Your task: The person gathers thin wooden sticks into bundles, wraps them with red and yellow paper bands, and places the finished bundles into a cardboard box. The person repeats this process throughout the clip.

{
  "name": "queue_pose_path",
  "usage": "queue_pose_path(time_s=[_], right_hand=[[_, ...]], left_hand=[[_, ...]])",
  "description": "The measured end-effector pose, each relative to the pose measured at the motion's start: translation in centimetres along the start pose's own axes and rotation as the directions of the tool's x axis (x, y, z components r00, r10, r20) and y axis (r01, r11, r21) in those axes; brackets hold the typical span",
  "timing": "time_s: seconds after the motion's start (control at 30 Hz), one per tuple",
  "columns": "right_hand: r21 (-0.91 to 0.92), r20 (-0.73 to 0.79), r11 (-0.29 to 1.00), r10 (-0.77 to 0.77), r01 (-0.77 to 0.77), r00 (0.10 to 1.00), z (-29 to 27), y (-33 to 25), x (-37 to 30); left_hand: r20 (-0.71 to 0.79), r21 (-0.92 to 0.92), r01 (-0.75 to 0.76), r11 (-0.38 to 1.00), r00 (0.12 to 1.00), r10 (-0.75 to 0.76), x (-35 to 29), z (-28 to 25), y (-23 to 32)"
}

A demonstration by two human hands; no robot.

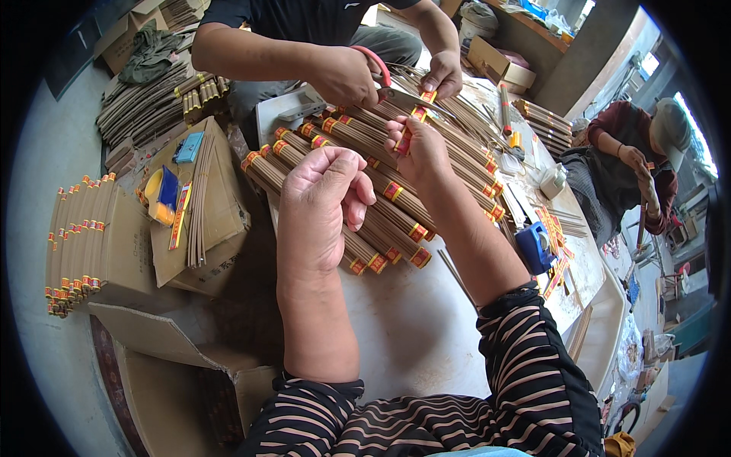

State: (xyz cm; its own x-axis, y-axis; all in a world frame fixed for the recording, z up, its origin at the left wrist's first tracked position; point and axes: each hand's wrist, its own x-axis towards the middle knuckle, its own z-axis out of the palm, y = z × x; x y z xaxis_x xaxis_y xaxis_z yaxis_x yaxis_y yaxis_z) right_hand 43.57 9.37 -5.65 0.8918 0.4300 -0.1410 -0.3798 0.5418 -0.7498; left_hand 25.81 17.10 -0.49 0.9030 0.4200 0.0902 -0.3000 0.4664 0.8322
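My right hand point(419, 151) is closed on a red and yellow paper label strip point(416, 122), which reaches toward a co-worker's hand point(443, 74) across the table. The co-worker's other hand point(343, 76) works red-handled scissors point(378, 61), their blades lying across the strip. My left hand point(324, 190) is raised to the left with its fingers curled and thumb pressed against them; whether anything is pinched there is hidden. Under both hands lie rows of bundles of thin brown sticks point(388, 194), wrapped with red and yellow paper bands.
A white tabletop point(415, 327) spreads before me. On the right are a blue tape dispenser point(535, 247), loose labels point(560, 266) and a small white container point(553, 181). At left, cardboard point(171, 251) carries another dispenser point(161, 194); an open box point(164, 381) stands below. Another person point(632, 160) sits far right.
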Motion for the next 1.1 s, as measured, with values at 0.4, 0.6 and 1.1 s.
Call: queue_pose_path(time_s=[0.4, 0.6, 1.1], right_hand=[[0.044, -0.032, 0.999, 0.000, 0.001, 0.999, 0.93, -0.08, -0.65], [0.091, -0.023, 0.996, -0.012, 0.014, 1.000, 0.68, 0.22, -0.44], [0.135, -0.017, 0.991, 0.005, -0.003, 1.000, 0.77, 0.01, -0.81]], left_hand=[[-0.007, 0.024, 0.000, 1.000, 1.000, 0.000, -0.08, 0.03, 0.17], [-0.003, 0.020, -0.001, 1.000, 1.000, 0.001, -0.13, 0.01, 0.27], [0.003, 0.014, -0.023, 1.000, 1.000, 0.023, -0.16, -0.18, 0.29]])
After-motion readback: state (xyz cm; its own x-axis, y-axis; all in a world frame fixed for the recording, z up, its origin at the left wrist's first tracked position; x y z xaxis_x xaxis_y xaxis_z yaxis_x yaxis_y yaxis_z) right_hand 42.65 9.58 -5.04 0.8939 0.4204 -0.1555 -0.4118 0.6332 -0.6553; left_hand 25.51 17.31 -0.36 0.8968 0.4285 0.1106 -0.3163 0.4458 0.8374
